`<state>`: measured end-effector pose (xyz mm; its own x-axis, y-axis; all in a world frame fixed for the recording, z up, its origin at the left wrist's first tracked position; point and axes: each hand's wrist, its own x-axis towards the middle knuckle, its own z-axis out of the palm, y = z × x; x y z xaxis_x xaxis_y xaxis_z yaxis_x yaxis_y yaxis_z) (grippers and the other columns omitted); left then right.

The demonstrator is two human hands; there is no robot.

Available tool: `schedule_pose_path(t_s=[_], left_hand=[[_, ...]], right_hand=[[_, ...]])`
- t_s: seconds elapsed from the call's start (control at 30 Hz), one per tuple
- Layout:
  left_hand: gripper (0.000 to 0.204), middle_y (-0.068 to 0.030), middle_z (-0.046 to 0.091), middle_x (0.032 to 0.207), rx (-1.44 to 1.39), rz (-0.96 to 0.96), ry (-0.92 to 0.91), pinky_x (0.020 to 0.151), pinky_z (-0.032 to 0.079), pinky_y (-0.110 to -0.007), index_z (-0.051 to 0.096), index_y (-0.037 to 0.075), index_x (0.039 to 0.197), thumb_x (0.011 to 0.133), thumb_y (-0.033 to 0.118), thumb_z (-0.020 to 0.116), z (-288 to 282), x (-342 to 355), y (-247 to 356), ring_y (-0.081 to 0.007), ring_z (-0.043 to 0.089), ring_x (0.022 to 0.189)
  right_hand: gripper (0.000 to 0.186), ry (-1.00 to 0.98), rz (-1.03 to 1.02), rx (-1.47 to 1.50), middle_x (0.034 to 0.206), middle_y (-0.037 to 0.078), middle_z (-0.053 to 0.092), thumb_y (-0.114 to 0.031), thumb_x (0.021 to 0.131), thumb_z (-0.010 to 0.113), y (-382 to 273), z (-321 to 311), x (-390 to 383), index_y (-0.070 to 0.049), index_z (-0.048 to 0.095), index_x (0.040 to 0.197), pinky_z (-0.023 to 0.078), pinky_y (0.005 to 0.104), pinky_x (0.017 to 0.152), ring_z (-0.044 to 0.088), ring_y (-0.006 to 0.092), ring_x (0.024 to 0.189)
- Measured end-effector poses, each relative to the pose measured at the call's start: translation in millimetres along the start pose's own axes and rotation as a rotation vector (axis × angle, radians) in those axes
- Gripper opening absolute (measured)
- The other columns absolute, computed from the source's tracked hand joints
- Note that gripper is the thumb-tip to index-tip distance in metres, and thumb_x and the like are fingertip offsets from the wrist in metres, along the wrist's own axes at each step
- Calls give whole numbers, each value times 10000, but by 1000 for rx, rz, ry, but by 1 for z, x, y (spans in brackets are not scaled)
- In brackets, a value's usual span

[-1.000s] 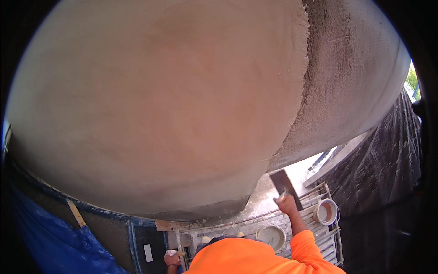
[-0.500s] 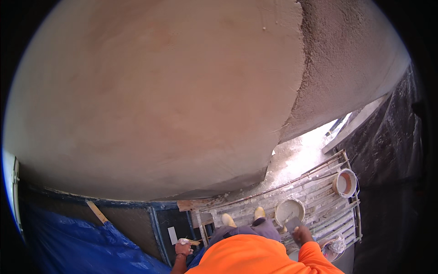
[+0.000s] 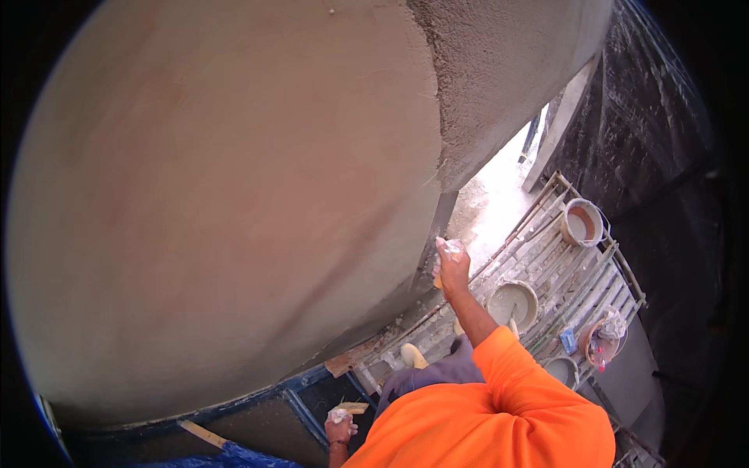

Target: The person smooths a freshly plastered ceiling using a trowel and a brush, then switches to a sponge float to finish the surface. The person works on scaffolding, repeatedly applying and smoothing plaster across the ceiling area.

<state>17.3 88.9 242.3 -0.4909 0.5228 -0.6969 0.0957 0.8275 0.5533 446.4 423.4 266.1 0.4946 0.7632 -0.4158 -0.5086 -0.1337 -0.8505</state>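
A large curved wall (image 3: 257, 179) of smooth pinkish-beige plaster fills the left and middle; its upper right strip (image 3: 499, 86) is rougher and greyer. My right hand (image 3: 454, 267), smeared with white plaster, is closed on a trowel at the wall's lower right edge. A bit of the tan handle shows below the fist; the blade is hard to make out. Low on the left, my left hand (image 3: 339, 429), also smeared white, is closed on a tan, wooden-looking piece (image 3: 353, 407) whose kind I cannot tell. Right of my feet stands a bucket of grey wet plaster (image 3: 511, 303).
I stand on a slatted, plaster-spattered platform (image 3: 546, 265). On it are an orange-lined bucket (image 3: 581, 225), a pail with rags (image 3: 602, 343) and a grey bucket (image 3: 562, 370). Dark sheeting (image 3: 647, 156) hangs at right. Blue tarp (image 3: 250, 456) lies lower left beside a wooden stick (image 3: 201, 434).
My right hand has gone from beside the plaster bucket up and left to the wall's edge, trowel in hand. The view has swung rightward. My left hand keeps its hold.
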Motion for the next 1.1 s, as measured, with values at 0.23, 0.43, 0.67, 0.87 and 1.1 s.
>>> schedule_pose_path(t_s=[0.23, 0.43, 0.67, 0.87, 1.1], left_hand=[[208, -79, 714, 782, 345, 79, 119, 536, 550, -338, 661, 28, 996, 812, 32, 757, -96, 24, -17, -173, 685, 625], [137, -66, 714, 852, 57, 249, 63, 642, 534, -348, 685, 23, 873, 758, 19, 760, -144, 46, -18, -153, 659, 735], [117, -66, 708, 819, 266, 215, 93, 595, 503, -300, 682, 44, 873, 787, -7, 742, -151, 80, -4, -113, 645, 710], [119, -66, 708, 818, 230, 196, 56, 595, 505, -304, 682, 44, 873, 786, -6, 745, -135, 123, 14, -116, 645, 706], [120, -66, 708, 817, 199, 192, 7, 594, 507, -308, 682, 44, 874, 785, -5, 748, -129, 158, 25, -119, 646, 701]], right_hand=[[284, 40, 64, 343, 673, -14, 491, -290, 980, 733, 10, 100, 16, -109, 525, 910, 419, 291, 424, 477, 108, 493], [287, 91, 35, 433, 634, -11, 483, -283, 986, 725, 2, 137, 27, -125, 506, 890, 401, 304, 402, 460, 118, 456], [294, 37, -73, 381, 615, -9, 490, -272, 988, 723, -66, 166, -9, -108, 510, 868, 409, 283, 391, 467, 107, 451], [290, -67, -287, 305, 613, -5, 503, -253, 984, 723, -170, 205, -56, -81, 521, 866, 403, 270, 376, 464, 88, 446], [314, -72, -759, 27, 643, 22, 574, -240, 966, 738, -253, 259, -116, -41, 552, 809, 478, 331, 491, 554, 117, 538]])
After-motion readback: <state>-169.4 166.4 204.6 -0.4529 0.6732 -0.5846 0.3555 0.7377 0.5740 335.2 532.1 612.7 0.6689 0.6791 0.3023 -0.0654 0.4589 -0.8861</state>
